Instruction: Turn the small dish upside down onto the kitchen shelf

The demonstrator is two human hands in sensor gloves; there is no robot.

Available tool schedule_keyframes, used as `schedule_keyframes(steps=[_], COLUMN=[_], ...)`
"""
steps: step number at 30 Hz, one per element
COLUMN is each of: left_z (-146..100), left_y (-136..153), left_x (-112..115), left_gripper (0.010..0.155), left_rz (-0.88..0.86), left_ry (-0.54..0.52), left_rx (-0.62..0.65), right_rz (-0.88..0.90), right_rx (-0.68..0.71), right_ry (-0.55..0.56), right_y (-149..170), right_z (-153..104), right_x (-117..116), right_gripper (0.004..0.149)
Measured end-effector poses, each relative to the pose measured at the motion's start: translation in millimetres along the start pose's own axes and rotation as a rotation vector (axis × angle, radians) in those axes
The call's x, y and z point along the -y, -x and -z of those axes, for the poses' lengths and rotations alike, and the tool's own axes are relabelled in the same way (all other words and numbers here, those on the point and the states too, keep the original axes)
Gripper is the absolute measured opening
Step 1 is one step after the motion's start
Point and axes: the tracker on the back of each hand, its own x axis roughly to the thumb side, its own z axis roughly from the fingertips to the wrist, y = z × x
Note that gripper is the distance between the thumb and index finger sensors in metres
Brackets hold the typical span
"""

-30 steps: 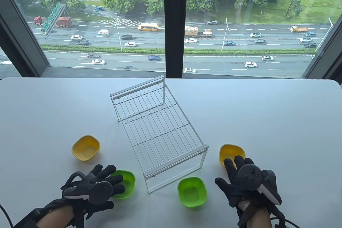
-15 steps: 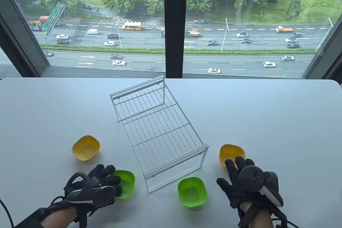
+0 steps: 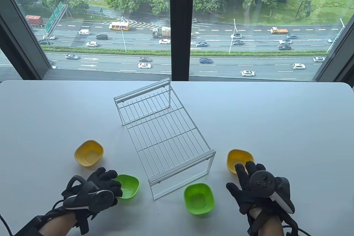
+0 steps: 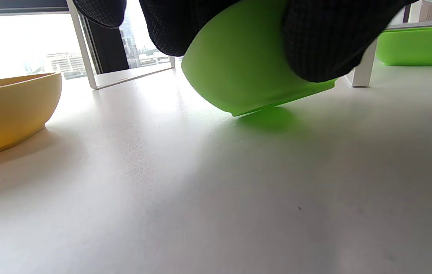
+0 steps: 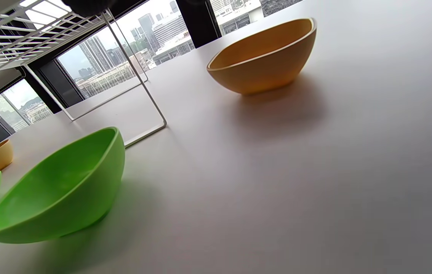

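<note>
A white wire kitchen shelf (image 3: pixel 166 133) stands mid-table. Four small dishes sit rim-up around its near end. My left hand (image 3: pixel 114 184) grips the near-left rim of a green dish (image 3: pixel 128 186). In the left wrist view this dish (image 4: pixel 246 68) is tipped up, with only one bottom edge touching the table, and my fingers (image 4: pixel 322 38) wrap its side. My right hand (image 3: pixel 244 171) lies open with its fingers spread, its fingertips over the near rim of a yellow dish (image 3: pixel 238 158). That dish also shows in the right wrist view (image 5: pixel 265 61).
A second green dish (image 3: pixel 199 198) sits between my hands, by the shelf's near leg, and shows in the right wrist view (image 5: pixel 60 194). A second yellow dish (image 3: pixel 89 153) sits left of the shelf, and shows in the left wrist view (image 4: pixel 10 110). The white table (image 3: pixel 276 125) ends at a window.
My left hand has drawn back toward the near left and its fingers have curled onto the green dish's rim, tipping the dish. My right hand has barely shifted.
</note>
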Motion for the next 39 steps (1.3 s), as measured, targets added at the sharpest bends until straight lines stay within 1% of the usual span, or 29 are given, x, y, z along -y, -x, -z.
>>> schedule_keyframes(steps=[4,8,11,15,25,29,32,39], left_z=[-0.8,-5.0,-8.6,-12.3,-13.7,-14.5,-14.9,-20.0], left_y=[-0.4,4.4,9.6,14.3,14.6,15.5,16.0,18.4], left_x=[-5.0,-18.1,-24.4,-28.3,-29.6,-31.7,-31.9,-36.5], left_gripper=[0.043,0.044,0.045,0.048,0.053,0.055,0.056,0.059], left_rz=[0.002,-0.038,-0.071,-0.095,-0.107,-0.133,-0.158,-0.186], left_ry=[-0.007,-0.087,-0.127,-0.155,-0.168,-0.18,-0.169,-0.204], left_rx=[0.009,-0.002,-0.02,-0.027,-0.012,-0.002,0.005,0.005], right_rz=[0.0,0.012,0.012,0.01,0.022,0.026,0.027,0.045], right_rx=[-0.002,0.004,-0.002,0.003,0.004,0.011,0.013,0.029], right_ry=[0.004,0.015,-0.009,-0.009,-0.005,-0.009,-0.005,-0.005], right_y=[0.5,1.6,3.0,2.8,3.6,3.5,4.0,1.7], right_z=[0.0,-1.5,0.0,0.7,0.2,0.3,0.3,-1.8], right_x=[0.9,1.4,-0.4,0.4,0.5,0.4,0.7,1.3], right_gripper=[0.081,0.081,0.081,0.08,0.081,0.08,0.081,0.081])
